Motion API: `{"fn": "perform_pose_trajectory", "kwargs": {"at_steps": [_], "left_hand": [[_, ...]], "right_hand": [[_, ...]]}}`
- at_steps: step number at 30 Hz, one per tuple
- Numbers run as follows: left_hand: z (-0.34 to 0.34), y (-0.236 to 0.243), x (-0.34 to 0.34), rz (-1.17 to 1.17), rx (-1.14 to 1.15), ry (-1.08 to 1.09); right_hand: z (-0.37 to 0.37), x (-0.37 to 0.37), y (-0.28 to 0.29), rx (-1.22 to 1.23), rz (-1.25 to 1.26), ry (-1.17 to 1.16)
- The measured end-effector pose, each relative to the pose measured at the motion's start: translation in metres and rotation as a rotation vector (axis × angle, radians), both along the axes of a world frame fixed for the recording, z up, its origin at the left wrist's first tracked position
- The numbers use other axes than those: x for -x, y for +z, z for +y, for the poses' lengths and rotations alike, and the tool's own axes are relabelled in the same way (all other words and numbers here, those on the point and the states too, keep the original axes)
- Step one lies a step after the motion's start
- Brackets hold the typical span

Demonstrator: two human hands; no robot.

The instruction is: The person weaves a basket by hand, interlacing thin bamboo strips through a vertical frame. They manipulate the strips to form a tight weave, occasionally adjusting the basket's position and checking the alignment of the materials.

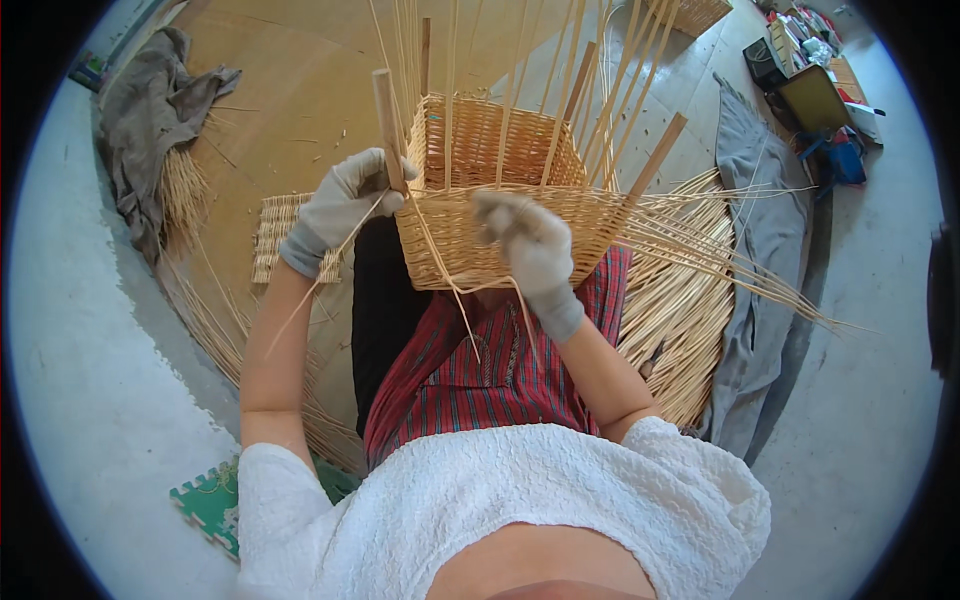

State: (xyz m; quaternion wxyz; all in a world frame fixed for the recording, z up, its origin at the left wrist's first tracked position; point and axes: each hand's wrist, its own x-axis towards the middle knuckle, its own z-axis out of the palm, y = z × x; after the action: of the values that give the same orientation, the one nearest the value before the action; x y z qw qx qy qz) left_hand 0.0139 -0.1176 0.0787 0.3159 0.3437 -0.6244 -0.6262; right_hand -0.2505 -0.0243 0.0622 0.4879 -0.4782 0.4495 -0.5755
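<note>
A half-woven wicker basket (pixel 440 240) rests across my lap. Thin upright stakes rise from its rim, and a thick wooden post (pixel 387 125) stands at its near left corner. My left hand (pixel 340 208), in a pale work glove, is closed round the base of that post. A loose wicker strand (pixel 330 255) trails down from beside its fingers. In front of the basket's near wall is my right hand (pixel 535 245), gloved too, with curled fingers. Its fingertips are blurred, and whatever they pinch is hidden. Several long strands (pixel 730 250) stick out past the right corner.
To my right a big bundle of wicker rods (pixel 690 310) lies on grey cloth (pixel 765 240). A small woven panel (pixel 275 235) is on the board at the left, near a crumpled grey cloth (pixel 155 120). Another basket (pixel 700 14) and assorted clutter (pixel 815 95) stand farther back.
</note>
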Motion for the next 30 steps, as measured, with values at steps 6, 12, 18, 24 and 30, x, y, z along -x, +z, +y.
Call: {"fn": "perform_pose_trajectory", "kwargs": {"at_steps": [6,12,18,24,30], "left_hand": [[0.031,-0.012,0.026,-0.088,0.080,0.286],[0.031,-0.029,0.039,-0.092,0.282,0.469],[0.030,-0.025,0.030,-0.040,0.148,0.417],[0.064,-0.086,0.044,0.081,0.216,0.862],[0.130,-0.082,0.095,-0.084,0.418,0.857]], "right_hand": [[-0.064,-0.029,0.035,0.487,0.474,-0.161],[-0.099,-0.058,0.059,0.415,0.381,-0.141],[0.027,0.070,-0.042,0.317,0.312,-0.203],[0.104,0.133,-0.065,0.052,0.153,-0.513],[0.128,0.120,-0.084,-0.178,0.279,-0.308]]}}
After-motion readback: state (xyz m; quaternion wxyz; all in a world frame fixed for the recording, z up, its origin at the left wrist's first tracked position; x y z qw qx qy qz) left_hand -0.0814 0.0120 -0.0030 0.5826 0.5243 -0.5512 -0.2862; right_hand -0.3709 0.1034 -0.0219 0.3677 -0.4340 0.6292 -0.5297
